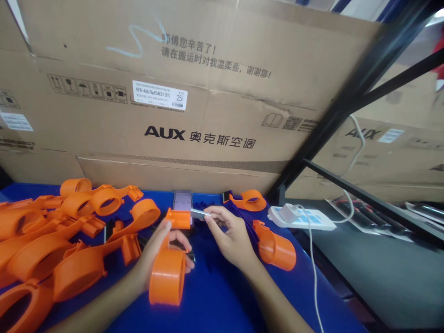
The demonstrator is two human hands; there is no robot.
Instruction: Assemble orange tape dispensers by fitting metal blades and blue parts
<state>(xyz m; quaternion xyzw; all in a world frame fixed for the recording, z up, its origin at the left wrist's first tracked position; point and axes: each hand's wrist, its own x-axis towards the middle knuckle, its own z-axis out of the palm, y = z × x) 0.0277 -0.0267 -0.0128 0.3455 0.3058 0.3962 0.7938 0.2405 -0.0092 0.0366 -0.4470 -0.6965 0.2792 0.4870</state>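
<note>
My left hand point(161, 249) is closed on an orange plastic part point(167, 278), a wide ring on a short arm with a block-shaped end. The ring hangs downward, and the block end points up and to the right. Between thumb and fingers of my right hand point(227, 231) is a thin grey strip with a toothed edge point(200, 213). Its left end meets or lies very near the block end; I cannot tell whether it is inserted. Behind them a phone-like flat object point(182, 200) lies on the blue table, partly hidden.
Many similar orange parts point(78, 270) are heaped at the left. Two more orange parts point(277, 249) lie at the right, near a white power strip point(301, 217) with a plug and cable. A large cardboard box point(208, 101) stands behind; a black metal frame point(333, 111) slants at right.
</note>
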